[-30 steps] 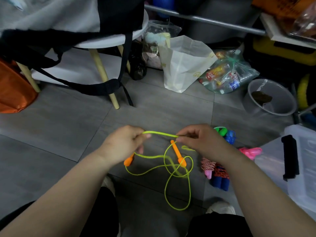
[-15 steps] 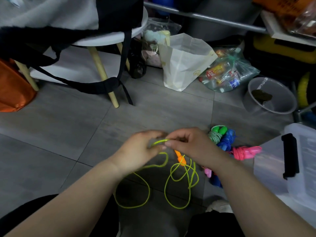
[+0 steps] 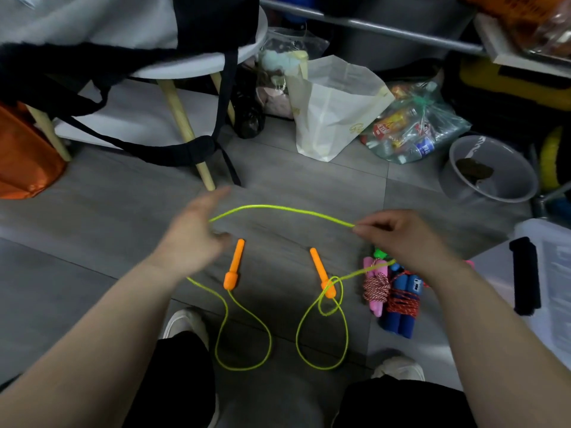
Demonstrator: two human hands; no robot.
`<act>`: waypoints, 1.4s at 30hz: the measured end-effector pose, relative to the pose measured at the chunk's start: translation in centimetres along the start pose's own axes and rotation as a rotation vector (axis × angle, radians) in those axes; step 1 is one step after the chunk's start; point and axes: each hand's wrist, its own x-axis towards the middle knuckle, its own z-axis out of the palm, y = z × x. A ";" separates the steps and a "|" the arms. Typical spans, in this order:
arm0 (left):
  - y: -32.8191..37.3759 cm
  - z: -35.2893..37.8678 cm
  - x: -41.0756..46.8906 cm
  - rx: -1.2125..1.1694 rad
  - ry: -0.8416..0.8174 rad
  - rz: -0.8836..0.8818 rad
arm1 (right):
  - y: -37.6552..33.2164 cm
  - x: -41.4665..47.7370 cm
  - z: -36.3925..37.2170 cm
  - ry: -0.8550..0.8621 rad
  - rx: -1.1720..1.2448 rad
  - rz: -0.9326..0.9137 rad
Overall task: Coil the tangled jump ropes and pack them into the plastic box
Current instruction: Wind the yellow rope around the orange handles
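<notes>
The yellow rope (image 3: pixel 278 208) hangs in the air, left of the plastic box (image 3: pixel 553 239). The right hand (image 3: pixel 401 239) pinches it. The left hand (image 3: pixel 191 239) is spread wide, with the rope lying across it. A loop looks caught on one orange handle (image 3: pixel 323 273). Free that first, then wind even rings.

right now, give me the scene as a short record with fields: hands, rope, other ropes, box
left hand: fingers straight, blurred; yellow-green rope runs past its palm
right hand: pinches the rope at the other end of the stretched span
orange handles: two, apart, below the span; cord looped round the right one
coiled ropes: pink-handled and blue-handled bundles on the floor, below the right wrist
plastic box: right edge, beside the bundles, partly out of frame
</notes>
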 end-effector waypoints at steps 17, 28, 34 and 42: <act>-1.4 -1.7 1.3 -0.370 0.184 -0.352 | 1.9 0.4 -1.5 0.084 -0.048 0.052; 4.4 4.6 -2.4 -0.213 -0.390 0.262 | -2.2 -0.8 3.6 -0.240 0.024 -0.166; 2.0 0.1 -0.3 -0.740 -0.162 -0.063 | -0.4 -0.1 0.8 -0.088 0.018 -0.052; -0.3 -0.3 1.2 -0.471 0.162 -0.243 | 0.2 0.4 0.4 -0.019 0.113 0.024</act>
